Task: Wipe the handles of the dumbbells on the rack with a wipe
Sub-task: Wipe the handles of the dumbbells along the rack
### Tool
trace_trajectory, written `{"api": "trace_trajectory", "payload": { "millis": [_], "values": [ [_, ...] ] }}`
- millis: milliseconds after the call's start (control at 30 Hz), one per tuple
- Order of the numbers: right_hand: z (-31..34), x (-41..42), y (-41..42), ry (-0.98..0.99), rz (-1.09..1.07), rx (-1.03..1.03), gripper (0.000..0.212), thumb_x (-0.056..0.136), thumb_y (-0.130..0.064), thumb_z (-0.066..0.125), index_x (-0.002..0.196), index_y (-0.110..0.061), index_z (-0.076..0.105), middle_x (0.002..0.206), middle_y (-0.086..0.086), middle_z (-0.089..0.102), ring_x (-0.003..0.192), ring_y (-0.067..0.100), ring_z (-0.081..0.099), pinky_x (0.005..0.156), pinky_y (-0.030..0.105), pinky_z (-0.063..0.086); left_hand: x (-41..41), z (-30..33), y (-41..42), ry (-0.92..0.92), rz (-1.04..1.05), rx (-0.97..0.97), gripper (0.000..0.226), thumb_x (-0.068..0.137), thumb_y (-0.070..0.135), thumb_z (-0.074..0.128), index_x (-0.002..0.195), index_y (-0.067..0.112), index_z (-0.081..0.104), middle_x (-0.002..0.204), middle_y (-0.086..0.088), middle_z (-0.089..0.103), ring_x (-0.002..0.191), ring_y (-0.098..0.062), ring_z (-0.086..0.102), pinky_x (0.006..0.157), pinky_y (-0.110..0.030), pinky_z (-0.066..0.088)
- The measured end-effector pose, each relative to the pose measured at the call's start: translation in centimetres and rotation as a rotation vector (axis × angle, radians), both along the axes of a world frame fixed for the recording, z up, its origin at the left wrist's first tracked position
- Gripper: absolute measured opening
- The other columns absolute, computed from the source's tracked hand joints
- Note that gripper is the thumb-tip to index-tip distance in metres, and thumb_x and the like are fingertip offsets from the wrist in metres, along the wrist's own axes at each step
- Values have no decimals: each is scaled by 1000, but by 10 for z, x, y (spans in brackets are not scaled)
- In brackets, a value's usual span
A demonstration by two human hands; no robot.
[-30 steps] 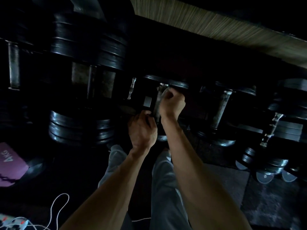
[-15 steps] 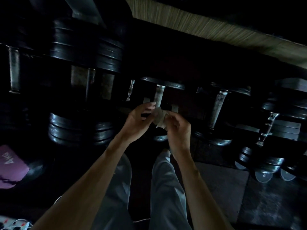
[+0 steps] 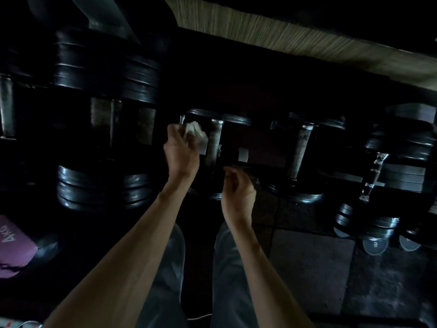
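A dim rack holds black dumbbells in a row. My left hand (image 3: 181, 153) is raised and grips a crumpled white wipe (image 3: 195, 131), just left of a steel dumbbell handle (image 3: 214, 143) at the centre. My right hand (image 3: 237, 194) hangs lower, below that handle, fingers loosely curled and holding nothing. Another steel handle (image 3: 299, 150) stands to the right, and a shinier ridged handle (image 3: 373, 176) further right. A large dumbbell (image 3: 106, 129) with stacked black plates sits to the left.
Small dumbbells with pale end caps (image 3: 376, 245) lie on the dark tiled floor at the right. A purple item (image 3: 14, 247) lies at the lower left, with a white cable (image 3: 198, 317) near my legs. A pale wood strip (image 3: 283, 36) runs along the top.
One second ago my right hand rubbed the centre handle. Both hands then met over the wipe. Now my left hand holds the wipe, raised to the left, and my right hand has dropped away.
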State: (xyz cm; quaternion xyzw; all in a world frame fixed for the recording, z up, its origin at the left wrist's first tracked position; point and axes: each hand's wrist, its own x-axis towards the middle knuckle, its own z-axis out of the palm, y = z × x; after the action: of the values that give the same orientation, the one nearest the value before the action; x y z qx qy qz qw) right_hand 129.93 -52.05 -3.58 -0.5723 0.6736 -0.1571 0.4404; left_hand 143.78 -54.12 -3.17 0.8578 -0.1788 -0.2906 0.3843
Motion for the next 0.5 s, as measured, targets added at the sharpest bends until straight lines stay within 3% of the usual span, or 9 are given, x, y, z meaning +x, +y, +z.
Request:
{"api": "trace_trajectory", "payload": {
  "millis": [100, 133, 233, 300, 367, 433, 500],
  "values": [
    [0, 3, 5, 14, 64, -25, 22, 100, -10, 54, 113, -8, 72, 109, 2, 71, 91, 0, 59, 75, -3, 39, -20, -1, -21, 31, -122, 24, 24, 102, 8, 45, 115, -4, 61, 94, -2, 66, 75, 3, 59, 66, 3, 42],
    [0, 4, 6, 16, 72, -9, 23, 101, -12, 53, 114, -8, 72, 109, 2, 70, 89, -3, 58, 74, -3, 38, -26, -3, -25, 60, -144, 12, 28, 103, 7, 43, 122, -3, 60, 92, 5, 65, 75, 2, 59, 70, 4, 43],
    [-3, 5, 7, 13, 93, 9, 22, 102, -14, 53, 112, -6, 71, 106, 4, 69, 79, -13, 53, 71, -4, 35, -31, -10, -29, 77, -180, -2, 31, 104, 6, 40, 130, 13, 56, 72, 22, 36, 55, 9, 41, 59, 2, 39],
    [-4, 5, 9, 11, 106, -13, 20, 101, -12, 54, 108, -6, 72, 105, 6, 69, 80, -17, 51, 72, -3, 36, -29, -12, -25, 59, -221, -21, 28, 105, 8, 38, 115, 22, 60, 72, 22, 36, 51, 11, 44, 55, -2, 39],
    [-10, 5, 12, 8, 105, -29, 19, 101, -10, 54, 107, -7, 72, 107, 6, 68, 81, -13, 53, 72, -1, 40, -32, -8, -18, -8, -274, 1, 27, 104, 7, 39, 122, 9, 60, 78, 16, 51, 56, 9, 54, 54, -3, 42],
    [-17, 6, 17, 1, 113, -38, 21, 101, -16, 53, 109, -10, 72, 112, 3, 66, 89, -1, 60, 77, 8, 49, -38, -7, -13, -52, -313, 0, 36, 103, 5, 41, 137, 7, 51, 94, -2, 64, 68, -9, 65, 62, -8, 51],
    [-24, 9, 23, 15, 110, -46, 30, 101, -28, 46, 110, -14, 71, 116, 0, 63, 100, 12, 63, 89, 31, 56, -36, -10, -19, -9, -295, 18, 35, 103, 3, 41, 135, 9, 52, 85, -7, 63, 60, -19, 59, 58, -18, 53]
  ]
}}
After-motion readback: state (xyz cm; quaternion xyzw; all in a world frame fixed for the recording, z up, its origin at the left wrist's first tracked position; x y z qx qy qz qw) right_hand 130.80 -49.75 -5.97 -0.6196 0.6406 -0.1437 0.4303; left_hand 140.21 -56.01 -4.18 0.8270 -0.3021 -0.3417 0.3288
